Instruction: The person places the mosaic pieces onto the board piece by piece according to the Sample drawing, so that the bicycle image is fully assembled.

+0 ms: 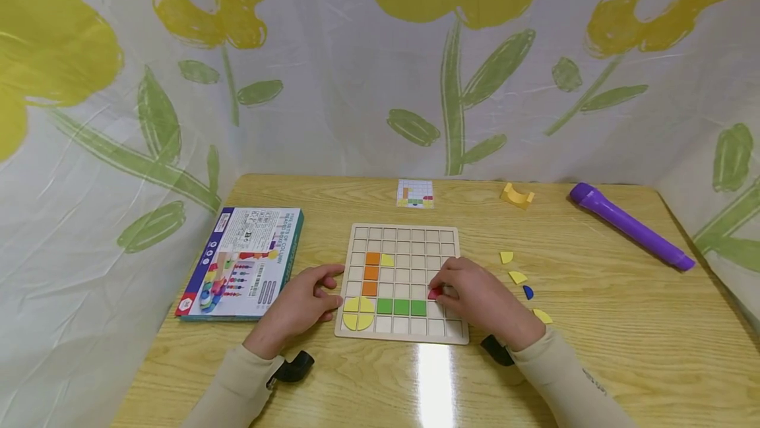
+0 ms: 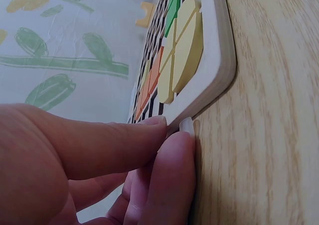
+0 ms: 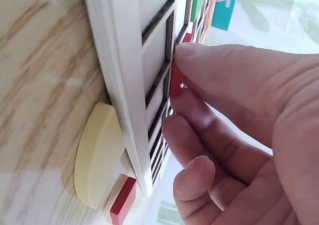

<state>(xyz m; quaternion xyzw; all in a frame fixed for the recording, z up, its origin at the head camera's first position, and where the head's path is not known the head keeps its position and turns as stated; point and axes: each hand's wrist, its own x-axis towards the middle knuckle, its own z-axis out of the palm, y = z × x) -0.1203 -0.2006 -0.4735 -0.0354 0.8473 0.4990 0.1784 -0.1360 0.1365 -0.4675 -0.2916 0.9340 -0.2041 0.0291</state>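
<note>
A square wooden grid board (image 1: 410, 226) lies flat on the table. My right hand (image 1: 477, 297) pinches a small red piece (image 3: 177, 79) between thumb and fingers, low over the board just right of a row of green squares (image 1: 401, 307). My left hand (image 1: 299, 301) holds the board's left edge, thumb and a finger at the rim in the left wrist view. Beside that edge, four yellow quarter pieces form a circle (image 1: 351, 320) in the board's corner. Orange squares (image 1: 371, 274) stand in a column above, with a yellow quarter piece (image 1: 386, 260) beside the top one.
Loose yellow pieces (image 1: 517, 277) and a blue half-round piece (image 1: 528, 292) lie right of the board. Another red piece (image 3: 123, 201) lies there too. A pattern card (image 1: 415, 194), a yellow-orange curved block (image 1: 517, 195) and a purple microphone (image 1: 631, 225) sit behind. A box (image 1: 242, 263) lies left.
</note>
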